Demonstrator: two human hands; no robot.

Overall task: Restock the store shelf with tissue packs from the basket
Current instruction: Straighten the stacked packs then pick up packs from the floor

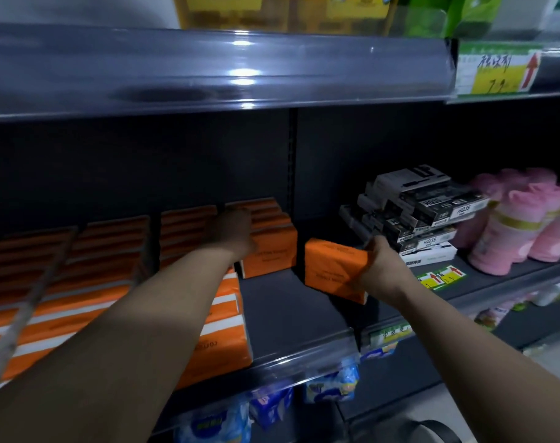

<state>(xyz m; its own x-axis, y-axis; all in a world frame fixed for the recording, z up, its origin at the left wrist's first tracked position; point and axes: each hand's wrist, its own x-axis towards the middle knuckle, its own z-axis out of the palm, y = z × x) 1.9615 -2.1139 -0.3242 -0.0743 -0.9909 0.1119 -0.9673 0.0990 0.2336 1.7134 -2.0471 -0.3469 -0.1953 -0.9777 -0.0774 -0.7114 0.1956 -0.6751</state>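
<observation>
A dim store shelf point(288, 302) is shown, its left part filled with rows of orange tissue packs point(112, 251). The left hand point(237, 233) is laid against the rear stack point(269, 251); whether its fingers are curled round anything cannot be told. Over the bare gap beside it, a single pack point(333, 270) is grasped at its end by the right hand point(384, 266). Black-and-white boxes point(422, 209) and pink rolls point(515, 225) are stacked further right. Placing is judged to be in hand; next, the single pack must be lowered into the gap and squared against the stack.
</observation>
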